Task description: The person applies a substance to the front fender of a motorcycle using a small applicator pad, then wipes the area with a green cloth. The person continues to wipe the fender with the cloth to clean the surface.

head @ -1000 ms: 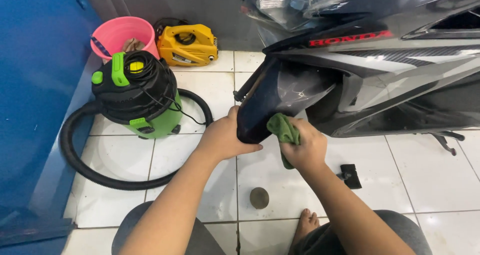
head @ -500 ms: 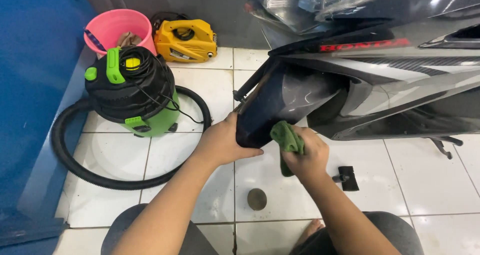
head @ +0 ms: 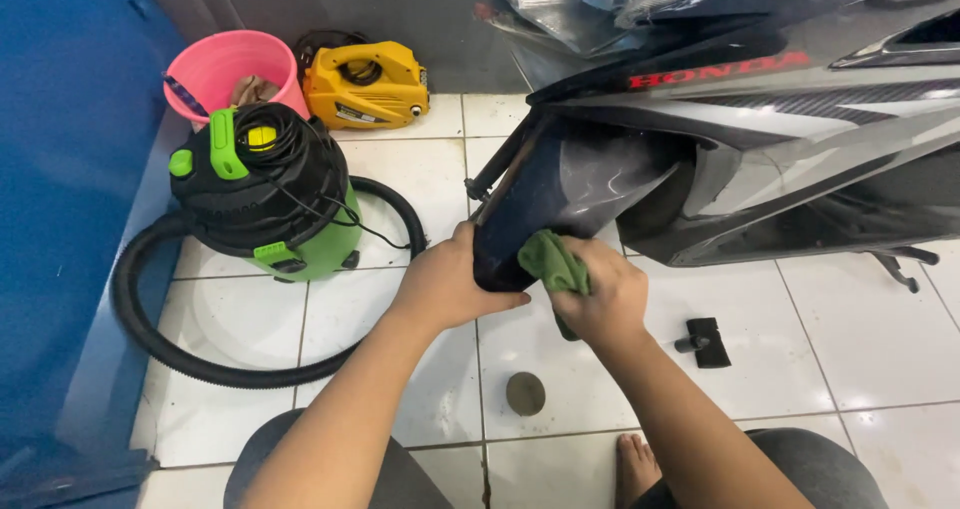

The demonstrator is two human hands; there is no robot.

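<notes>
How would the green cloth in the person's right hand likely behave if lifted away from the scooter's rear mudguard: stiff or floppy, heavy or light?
The green cloth sits bunched in the right hand, so it probably flops. It looks thin, so likely light. Pressed against the glossy mudguard, it may slide easily.

Soft green cloth (head: 552, 263) against glossy dark plastic scooter panel (head: 560, 184); smooth glazed white floor tiles (head: 830, 349).

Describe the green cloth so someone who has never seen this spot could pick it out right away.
Start at the dark scooter parked on the white tiled floor and follow its glossy black rear mudguard down to the lower tip. There the right hand presses a bunched green cloth against it, while the left hand steadies the edge. It is soft and crumpled, unlike the hard green vacuum nearby.
</notes>
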